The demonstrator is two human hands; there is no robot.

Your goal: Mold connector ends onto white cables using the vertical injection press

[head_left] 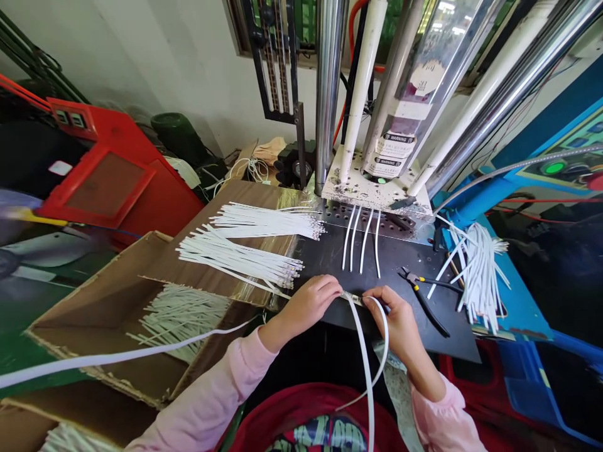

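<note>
Near the front edge of the black work plate (325,260), my left hand (313,301) pinches the left end of a small metal bar (352,297). My right hand (396,314) is closed at its right end, with a white cable (385,342) arching out from the fingertips. Another white cable (363,358) hangs down from the bar toward my lap. How the cables sit in the bar is too small to tell. Just beyond my hands, several white cables (362,242) stick out from under the press (377,191). Yellow-and-black cutting pliers (426,307) lie right of my right hand.
Two bundles of white cables (242,257) lie on the brown board (211,216) at left. A cardboard box (89,307) below holds more. Another cable bunch (483,270) rests on the blue surface (522,307) at right. Press columns (330,94) rise behind.
</note>
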